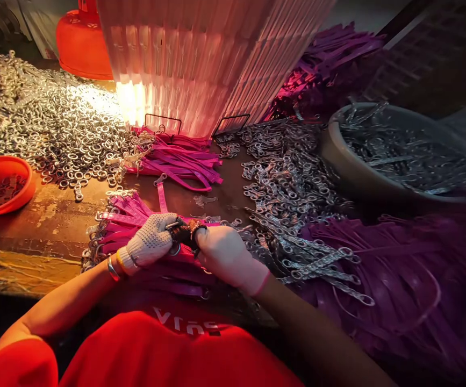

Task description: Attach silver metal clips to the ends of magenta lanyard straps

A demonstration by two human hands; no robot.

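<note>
My left hand [150, 242], in a dotted white work glove, is closed with its thumb and fingers pinched at a small metal fitting, mostly hidden; a metal ring [175, 248] shows just below the fingertips. My right hand [227, 255], in a plain pale glove, is closed around the end of a dark tool [184, 234] wrapped in black and copper-coloured material. The tool's kind cannot be made out. The two hands nearly meet at it. Beneath them lies a bundle of pink straps [122, 226] with metal rings at their ends.
Loose metal links [75, 123] are heaped at left behind an orange bowl [29, 188]. More pink straps [184, 158] lie beside a corrugated screen [184, 64]. Metal chain pieces [285, 177], a large tub [333, 145] of metal pieces and purple straps [398, 269] fill the right.
</note>
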